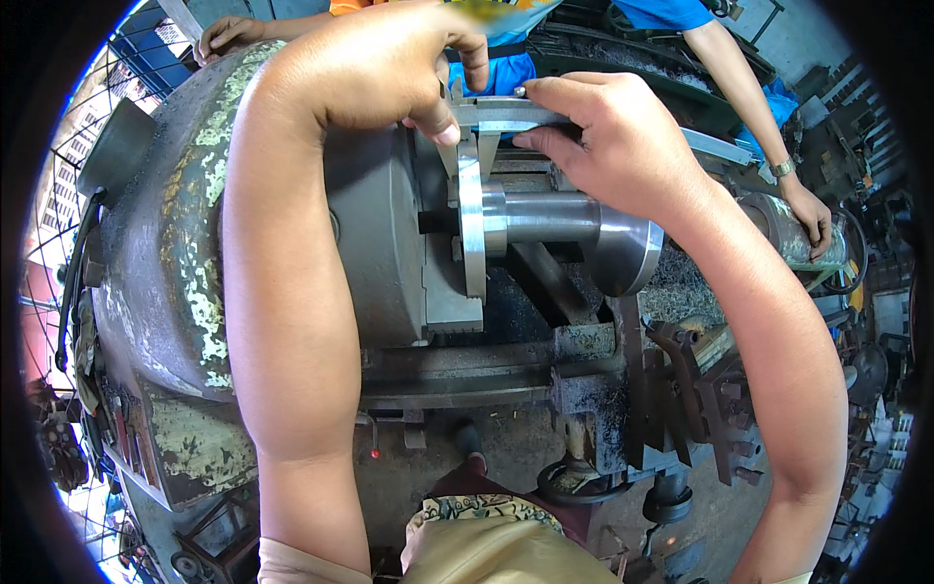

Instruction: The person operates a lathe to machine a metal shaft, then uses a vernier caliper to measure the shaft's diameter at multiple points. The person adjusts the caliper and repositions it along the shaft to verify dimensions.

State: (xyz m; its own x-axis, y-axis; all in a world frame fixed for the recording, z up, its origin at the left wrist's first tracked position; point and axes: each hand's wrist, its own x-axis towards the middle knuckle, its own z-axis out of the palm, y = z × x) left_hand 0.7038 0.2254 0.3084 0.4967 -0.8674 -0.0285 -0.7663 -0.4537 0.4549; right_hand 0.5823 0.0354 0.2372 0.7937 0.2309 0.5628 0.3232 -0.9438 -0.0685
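A steel vernier caliper (pixel 520 114) lies across the top of a shiny flange (pixel 472 219), its jaws pointing down on either side of the rim. My left hand (pixel 413 83) is at the jaw end, the thumb pressed against the jaw and the fingers curled above it. Between thumb and fingers my right hand (pixel 613 122) grips the caliper's beam. The flange is part of a turned steel shaft (pixel 555 216) with a wider round end (pixel 628 253). A large lathe chuck (pixel 375 243) holds the workpiece on the left.
The lathe's worn green headstock (pixel 161 253) fills the left side. Across the machine stands a person in a blue shirt (pixel 662 12), one hand (pixel 229 37) on the headstock and one (pixel 808 219) on the tailstock (pixel 773 229). A handwheel (pixel 574 484) is near my legs.
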